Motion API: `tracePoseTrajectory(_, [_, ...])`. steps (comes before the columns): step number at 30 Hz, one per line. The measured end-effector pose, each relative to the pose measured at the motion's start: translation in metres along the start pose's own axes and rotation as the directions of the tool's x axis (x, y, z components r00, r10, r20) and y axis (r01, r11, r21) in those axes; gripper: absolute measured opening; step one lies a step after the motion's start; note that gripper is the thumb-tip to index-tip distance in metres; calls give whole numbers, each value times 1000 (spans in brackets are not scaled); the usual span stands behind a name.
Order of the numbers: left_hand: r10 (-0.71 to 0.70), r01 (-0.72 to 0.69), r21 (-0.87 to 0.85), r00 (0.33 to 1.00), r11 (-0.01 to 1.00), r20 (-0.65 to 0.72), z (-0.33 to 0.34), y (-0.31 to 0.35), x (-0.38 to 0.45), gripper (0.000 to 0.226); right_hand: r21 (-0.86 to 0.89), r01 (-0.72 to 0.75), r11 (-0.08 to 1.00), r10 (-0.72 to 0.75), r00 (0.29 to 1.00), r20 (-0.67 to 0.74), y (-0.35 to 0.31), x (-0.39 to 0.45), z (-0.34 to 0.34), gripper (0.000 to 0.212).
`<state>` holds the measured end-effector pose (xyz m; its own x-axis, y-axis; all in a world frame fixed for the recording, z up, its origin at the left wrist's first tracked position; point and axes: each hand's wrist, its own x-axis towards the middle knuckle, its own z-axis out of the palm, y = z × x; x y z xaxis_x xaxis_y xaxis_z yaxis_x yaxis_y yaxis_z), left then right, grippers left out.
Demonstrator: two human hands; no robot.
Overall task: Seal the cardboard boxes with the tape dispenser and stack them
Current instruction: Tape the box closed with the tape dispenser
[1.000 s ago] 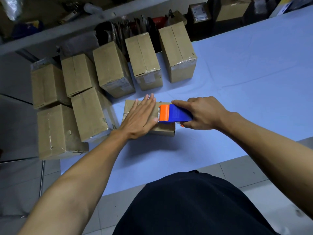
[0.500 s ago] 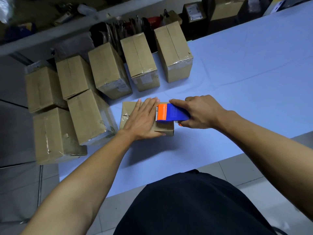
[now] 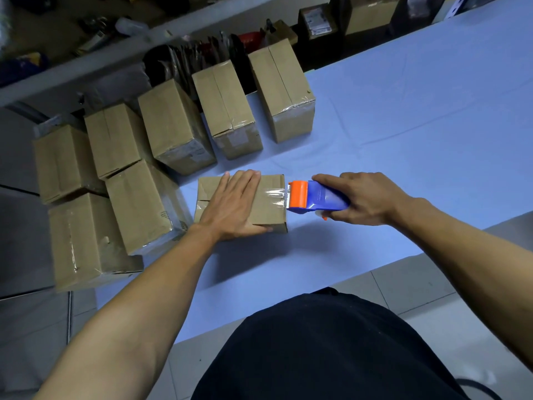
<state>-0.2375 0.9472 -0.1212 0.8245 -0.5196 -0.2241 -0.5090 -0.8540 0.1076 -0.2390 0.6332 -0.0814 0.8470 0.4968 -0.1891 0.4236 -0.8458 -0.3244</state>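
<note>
The left hand (image 3: 235,207) lies flat, fingers straight, pressing on top of a small brown cardboard box (image 3: 266,209) that sits on the pale blue cloth-covered table (image 3: 403,125). The right hand (image 3: 362,199) grips a blue tape dispenser with an orange head (image 3: 313,197), its orange end at the box's right edge. A strip of clear shiny tape (image 3: 277,197) runs from the dispenser onto the box top (wrinkled where it leaves the roller). Behind the box stands a row of taller brown cardboard boxes (image 3: 227,111), with two more stacks (image 3: 86,197) of them at the left.
</note>
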Motion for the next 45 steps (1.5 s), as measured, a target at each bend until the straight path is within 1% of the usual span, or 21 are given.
tracePoseTrajectory(3, [4, -5, 13, 1000, 1000, 11, -2, 5, 0, 125, 10, 19, 1000, -19, 1000, 5, -1, 1, 6, 70])
tracePoseTrajectory(6, [8, -11, 80, 999, 997, 39, -6, 11, 1, 125, 13, 31, 999, -31, 999, 19, 3, -1, 10, 69])
tracePoseTrajectory(10, [106, -117, 147, 991, 982, 80, -11, 36, 18, 120, 12, 36, 999, -36, 999, 17, 4, 1, 13, 69])
tracePoseTrajectory(11, [99, -109, 117, 992, 987, 83, -10, 44, 23, 118, 16, 40, 999, -40, 999, 13, 2, 4, 14, 68])
tracePoseTrajectory(13, [40, -42, 23, 997, 999, 69, -6, 54, 29, 115, 41, 36, 998, -36, 999, 6, 0, 8, 17, 65])
tracePoseTrajectory(15, [18, -17, -22, 999, 1000, 40, -2, 56, 28, 112, 38, 28, 999, -28, 1000, 12, 0, 9, 20, 64])
tracePoseTrajectory(18, [22, -21, -29, 1000, 999, 21, 1, 55, 25, 110, -36, 27, 999, -26, 999, 29, -2, 11, 28, 62])
tracePoseTrajectory(21, [16, -16, -29, 1000, 999, 24, -1, 57, 26, 111, -55, 40, 998, -38, 999, 38, -4, 15, 37, 60])
tracePoseTrajectory(23, [16, -15, -34, 999, 999, 38, -2, 55, 27, 114, -28, 56, 998, -55, 998, 41, 0, 14, 38, 62])
tracePoseTrajectory(27, [20, -18, -43, 999, 999, 37, -1, 53, 29, 114, 145, 56, 988, -61, 998, 29, 17, 4, 36, 65])
tracePoseTrajectory(31, [16, -15, -48, 999, 999, 28, -1, 53, 29, 120, 210, 48, 977, -55, 998, 29, 25, -5, 41, 61])
tracePoseTrajectory(36, [23, -22, -58, 1000, 998, 8, 2, 53, 28, 119, 264, 34, 964, -40, 999, 17, 29, -9, 43, 62])
tracePoseTrajectory(40, [15, -15, -71, 1000, 997, 6, 2, 54, 27, 117, 256, 38, 966, -47, 999, 27, 30, -9, 44, 64])
tracePoseTrajectory(43, [12, -13, -88, 1000, 996, -9, 2, 54, 27, 115, 274, -6, 962, -13, 998, 68, 38, -15, 47, 62])
tracePoseTrajectory(45, [15, -16, -86, 1000, 996, -22, 2, 53, 28, 114, 241, -18, 970, -3, 996, 89, 42, -15, 44, 63])
